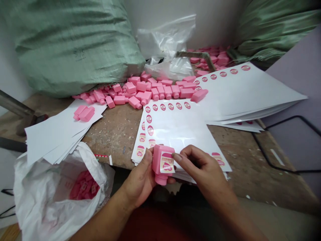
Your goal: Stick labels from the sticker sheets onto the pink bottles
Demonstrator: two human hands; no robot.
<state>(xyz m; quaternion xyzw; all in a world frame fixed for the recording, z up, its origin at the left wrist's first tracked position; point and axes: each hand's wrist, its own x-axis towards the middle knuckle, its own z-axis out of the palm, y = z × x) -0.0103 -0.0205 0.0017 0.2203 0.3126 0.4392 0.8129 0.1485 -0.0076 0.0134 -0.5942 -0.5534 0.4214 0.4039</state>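
Observation:
My left hand (142, 179) is wrapped round a small pink plastic bottle (157, 160), held neck down above the table's front edge. On the bottle's front face lies a printed sticker label (167, 163) in pink and cream, its lower right corner reaching past the bottle's side. The thumb and forefinger of my right hand (203, 167) are pinched at the label's upper right edge; the fingertips behind are partly hidden. Just beyond both hands is a stack of white label sheets (175, 125), with rows of oval stickers along the top and left sides.
Loose pink bottles (142, 87) lie heaped across the wooden table (107, 134). More label sheets (240, 93) are at right, and white papers (57, 130) at left bear two bottles. A white sack (32, 194) holds labelled bottles below left. Green sacks (75, 43) stand behind.

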